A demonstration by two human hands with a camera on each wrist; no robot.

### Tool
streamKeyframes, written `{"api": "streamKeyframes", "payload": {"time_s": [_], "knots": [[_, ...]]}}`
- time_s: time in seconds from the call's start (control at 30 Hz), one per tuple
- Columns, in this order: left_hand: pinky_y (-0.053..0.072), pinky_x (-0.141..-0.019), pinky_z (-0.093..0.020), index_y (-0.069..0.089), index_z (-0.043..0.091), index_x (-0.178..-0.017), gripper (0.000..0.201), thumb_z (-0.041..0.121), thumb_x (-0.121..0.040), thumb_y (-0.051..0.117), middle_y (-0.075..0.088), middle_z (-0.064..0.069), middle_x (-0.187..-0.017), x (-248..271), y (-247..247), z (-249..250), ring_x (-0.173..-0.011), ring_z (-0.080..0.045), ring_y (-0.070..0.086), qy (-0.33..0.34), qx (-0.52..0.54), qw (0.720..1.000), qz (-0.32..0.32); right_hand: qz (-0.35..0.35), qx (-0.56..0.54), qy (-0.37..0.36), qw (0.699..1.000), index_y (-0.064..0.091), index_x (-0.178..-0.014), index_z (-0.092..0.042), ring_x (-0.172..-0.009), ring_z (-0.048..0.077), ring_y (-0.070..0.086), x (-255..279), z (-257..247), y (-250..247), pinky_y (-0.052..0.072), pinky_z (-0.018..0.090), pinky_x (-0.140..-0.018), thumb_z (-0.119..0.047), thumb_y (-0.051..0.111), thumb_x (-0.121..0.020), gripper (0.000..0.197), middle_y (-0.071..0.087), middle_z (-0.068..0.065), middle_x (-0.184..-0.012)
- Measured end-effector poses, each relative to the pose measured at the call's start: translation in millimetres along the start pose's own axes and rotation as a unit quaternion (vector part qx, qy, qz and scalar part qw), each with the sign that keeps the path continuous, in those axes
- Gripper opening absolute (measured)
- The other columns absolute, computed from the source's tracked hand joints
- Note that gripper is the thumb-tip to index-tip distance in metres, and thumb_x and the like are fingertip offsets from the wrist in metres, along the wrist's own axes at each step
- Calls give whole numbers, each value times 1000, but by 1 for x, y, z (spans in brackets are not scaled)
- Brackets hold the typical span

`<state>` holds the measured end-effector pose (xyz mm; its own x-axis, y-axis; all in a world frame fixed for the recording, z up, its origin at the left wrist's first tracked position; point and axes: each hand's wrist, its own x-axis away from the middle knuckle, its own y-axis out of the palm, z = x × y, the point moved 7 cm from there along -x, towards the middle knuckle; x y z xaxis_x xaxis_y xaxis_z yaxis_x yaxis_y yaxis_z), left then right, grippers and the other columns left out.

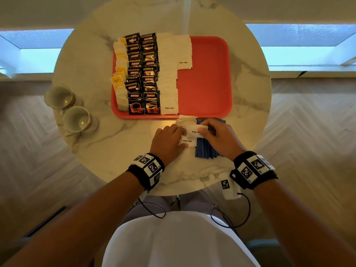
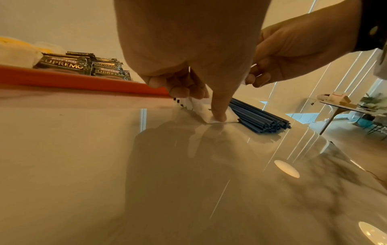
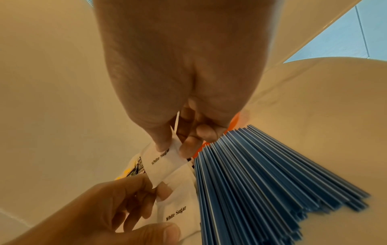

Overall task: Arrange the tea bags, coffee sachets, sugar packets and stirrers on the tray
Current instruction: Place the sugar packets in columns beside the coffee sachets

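Note:
A red tray (image 1: 208,74) carries a column of tea bags (image 1: 120,74), two columns of black coffee sachets (image 1: 143,74) and white sugar packets (image 1: 168,74); its right half is bare. In front of it on the table lie a small pile of sugar packets (image 1: 185,120) and a bundle of blue stirrers (image 1: 206,149). My right hand (image 1: 204,130) pinches one sugar packet (image 3: 165,162) just above the pile. My left hand (image 1: 183,137) curls on the pile, its thumb pressing a flat packet (image 2: 217,118) onto the table beside the stirrers (image 2: 257,117).
Two glasses (image 1: 59,96) (image 1: 77,119) stand at the left edge of the round marble table (image 1: 115,151). A white tagged device (image 1: 228,186) with a cable lies at the near edge.

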<state>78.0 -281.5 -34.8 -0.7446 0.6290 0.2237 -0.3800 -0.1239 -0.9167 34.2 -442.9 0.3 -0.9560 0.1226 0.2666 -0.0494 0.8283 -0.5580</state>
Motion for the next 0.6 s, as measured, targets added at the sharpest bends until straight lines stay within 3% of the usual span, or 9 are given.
{"api": "streamKeyframes", "payload": {"time_s": [0.2,0.4,0.6], "knots": [[34,-84,-34,61,28,-108,33,53,-86,63,60,6,-108,0,-1,-5,-100,-19,56,-21,-12,1000,11,-3,-2,2,1000,66,-99,-18,-71,19,57,-1,-2,1,44,30,-65,-27,61,-98,11,66,4,-81],[31,-74,-31,64,22,-103,19,37,-97,54,60,2,-100,2,-3,-8,-90,-21,56,-23,6,999,34,-7,-2,4,1000,66,-100,-18,-71,17,55,-4,-3,2,42,24,-63,-28,61,-99,11,64,1,-82],[35,-71,-31,61,23,-104,19,38,-99,52,60,2,-101,9,-9,-7,-89,-19,53,-1,33,999,18,4,-10,0,1000,67,-100,-19,-77,17,60,-10,-8,-3,47,29,-69,-28,61,-98,11,69,5,-89]]}}
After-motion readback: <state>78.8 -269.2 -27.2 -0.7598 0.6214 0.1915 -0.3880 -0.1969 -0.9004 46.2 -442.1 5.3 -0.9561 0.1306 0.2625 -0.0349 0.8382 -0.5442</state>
